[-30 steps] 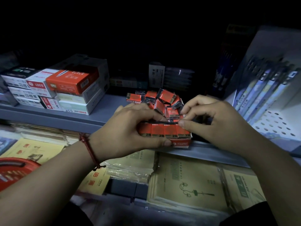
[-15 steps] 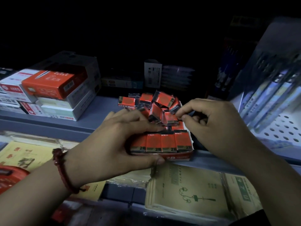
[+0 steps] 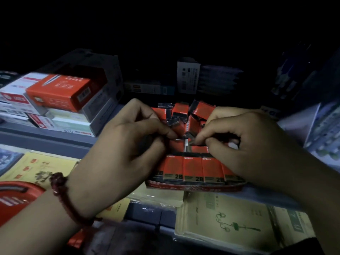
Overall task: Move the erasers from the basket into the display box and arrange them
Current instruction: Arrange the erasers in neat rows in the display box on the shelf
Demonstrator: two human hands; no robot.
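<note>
Writing: "2B" on the front-row erasers (image 3: 193, 169) in the display box (image 3: 195, 187)
Left hand (image 3: 119, 153): fingers pinched on a loose eraser (image 3: 177, 127)
Right hand (image 3: 248, 144): pinched, contents unclear
Nearby: orange carton (image 3: 60, 92), notebooks (image 3: 230, 223)

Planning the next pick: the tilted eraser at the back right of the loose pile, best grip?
Take that tilted eraser from above, pinching its two long side faces. It rests on top of the pile, behind both hands, with the sleeve's red face up and nothing covering it.
</note>
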